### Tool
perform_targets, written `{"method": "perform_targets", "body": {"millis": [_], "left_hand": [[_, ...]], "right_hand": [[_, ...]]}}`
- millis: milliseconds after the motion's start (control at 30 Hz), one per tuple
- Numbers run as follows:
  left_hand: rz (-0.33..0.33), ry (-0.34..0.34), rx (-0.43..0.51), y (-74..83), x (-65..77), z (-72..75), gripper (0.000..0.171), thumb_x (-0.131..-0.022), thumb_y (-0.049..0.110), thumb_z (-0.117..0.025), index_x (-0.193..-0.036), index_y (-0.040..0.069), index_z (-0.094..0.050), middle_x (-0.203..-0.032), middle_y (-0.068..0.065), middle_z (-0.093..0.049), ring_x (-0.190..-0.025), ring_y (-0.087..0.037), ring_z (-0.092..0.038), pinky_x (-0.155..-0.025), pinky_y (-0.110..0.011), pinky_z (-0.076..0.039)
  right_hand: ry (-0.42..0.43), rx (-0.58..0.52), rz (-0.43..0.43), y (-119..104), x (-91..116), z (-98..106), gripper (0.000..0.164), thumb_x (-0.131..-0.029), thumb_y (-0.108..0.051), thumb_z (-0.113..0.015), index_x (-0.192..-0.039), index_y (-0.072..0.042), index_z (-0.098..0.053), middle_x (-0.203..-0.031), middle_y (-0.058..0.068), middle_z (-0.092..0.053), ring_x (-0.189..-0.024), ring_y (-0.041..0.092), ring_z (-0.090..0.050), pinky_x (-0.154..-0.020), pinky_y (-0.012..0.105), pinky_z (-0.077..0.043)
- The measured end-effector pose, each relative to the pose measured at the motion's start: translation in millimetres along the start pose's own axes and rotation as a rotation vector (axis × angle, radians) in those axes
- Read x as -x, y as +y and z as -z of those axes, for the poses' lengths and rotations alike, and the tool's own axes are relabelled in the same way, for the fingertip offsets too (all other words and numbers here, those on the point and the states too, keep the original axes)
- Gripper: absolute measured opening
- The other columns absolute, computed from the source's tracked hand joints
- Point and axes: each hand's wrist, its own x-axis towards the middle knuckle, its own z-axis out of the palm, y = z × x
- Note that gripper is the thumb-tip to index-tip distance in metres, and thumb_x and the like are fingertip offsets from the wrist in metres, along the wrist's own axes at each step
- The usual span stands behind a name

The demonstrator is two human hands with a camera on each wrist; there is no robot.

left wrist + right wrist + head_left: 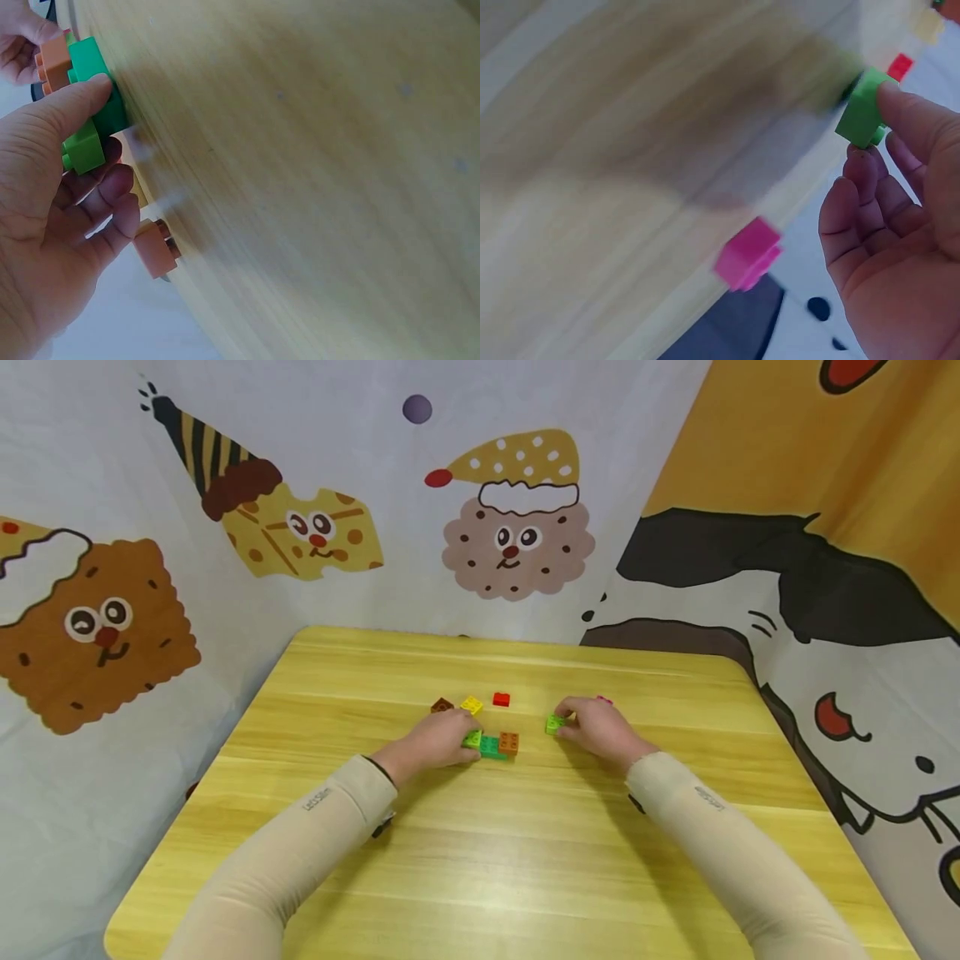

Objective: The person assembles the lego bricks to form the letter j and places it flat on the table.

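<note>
My left hand [441,740] grips a small build of toy building bricks between thumb and fingers. Its base is a dark green brick [109,105], topped at one end by a light green brick [84,148] and at the other by an orange brick [508,742]. To the right, apart from this build, my right hand [602,728] pinches a separate light green brick [864,109], studs visible in the head view. Part of the build is hidden behind the left fingers.
Beyond the hands lie a brown brick [442,703], a yellow brick [472,704] and a red brick [501,699]. A pink brick [748,255] sits behind the right hand, mostly hidden in the head view. The wooden table [480,860] meets a printed cloth [375,602] at its back.
</note>
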Motion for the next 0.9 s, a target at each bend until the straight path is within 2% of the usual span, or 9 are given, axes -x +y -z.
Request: {"method": "perform_targets", "body": {"millis": [233,433,733,900], "left_hand": [[-0.002,0.001,-0.004,0.3,0.6,-0.1,0.048,-0.1,0.038,-0.077,-0.138,0.009,-0.07,-0.139,-0.01,-0.071,-0.128,-0.026,-0.067,-0.107,-0.045,-0.056],[-0.01,0.007,-0.018,-0.7,-0.3,-1.2,0.049,-0.1,0.039,-0.077,-0.138,0.009,-0.071,-0.137,-0.01,-0.071,-0.125,-0.025,-0.067,-0.105,-0.044,-0.057],[-0.021,0.029,-0.019,-3.1,-1.8,-2.5,0.044,-0.098,0.039,-0.08,-0.13,0.009,-0.074,-0.127,-0.007,-0.074,-0.107,-0.017,-0.066,-0.093,-0.04,-0.058],[-0.027,0.03,-0.019,-3.8,-2.3,-3.5,0.044,-0.098,0.039,-0.08,-0.13,0.009,-0.073,-0.126,-0.007,-0.074,-0.106,-0.017,-0.066,-0.092,-0.039,-0.058]], "right_hand": [[-0.018,-0.048,0.04,-37.7,-3.1,6.8,0.03,-0.099,-0.027,-0.079,-0.126,-0.013,-0.073,-0.119,0.005,-0.078,-0.095,0.019,-0.067,-0.083,0.039,-0.058],[-0.022,-0.047,0.116,-65.0,-1.1,8.9,0.028,-0.098,-0.026,-0.08,-0.123,-0.013,-0.073,-0.117,0.003,-0.077,-0.095,0.02,-0.067,-0.082,0.036,-0.058],[-0.034,-0.046,0.208,-77.9,1.1,-0.4,0.027,-0.097,-0.026,-0.081,-0.12,-0.013,-0.074,-0.113,0.001,-0.078,-0.089,0.013,-0.063,-0.078,0.03,-0.057],[-0.031,-0.031,0.211,-77.2,1.2,-5.0,0.027,-0.098,-0.027,-0.081,-0.12,-0.014,-0.073,-0.112,0.0,-0.078,-0.088,0.011,-0.063,-0.075,0.028,-0.055]]}}
